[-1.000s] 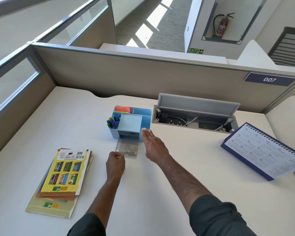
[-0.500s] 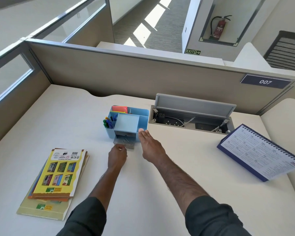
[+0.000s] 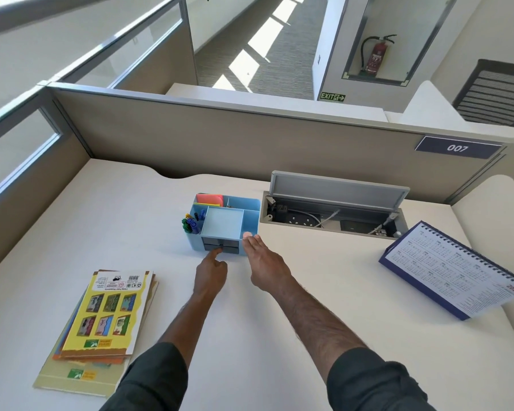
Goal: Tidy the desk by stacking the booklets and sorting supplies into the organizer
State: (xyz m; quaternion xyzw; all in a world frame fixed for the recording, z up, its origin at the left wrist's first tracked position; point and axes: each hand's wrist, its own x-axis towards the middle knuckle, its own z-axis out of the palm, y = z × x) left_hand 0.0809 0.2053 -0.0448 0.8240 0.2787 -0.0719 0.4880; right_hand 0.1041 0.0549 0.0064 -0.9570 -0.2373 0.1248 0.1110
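Observation:
A light blue desk organizer (image 3: 223, 223) stands mid-desk, holding pens (image 3: 190, 225) on its left and orange and pink sticky notes (image 3: 209, 199) at the back. Its small grey drawer (image 3: 220, 247) sits pushed in at the front. My left hand (image 3: 209, 272) touches the drawer front with its extended index finger, the other fingers curled and holding nothing. My right hand (image 3: 264, 264) lies flat with straight fingers against the organizer's right front corner. A stack of booklets (image 3: 101, 318), yellow one on top, lies at the front left.
An open cable box (image 3: 333, 216) with sockets and its raised grey lid sits right of the organizer. A blue desk calendar (image 3: 457, 271) stands at the right. Beige partition walls (image 3: 250, 143) close the desk at the back and left.
The drawer, pulled out with paper clips showing a second ago, has slid fully into the organizer under my left hand's push. My right hand has stayed at the organizer's right corner.

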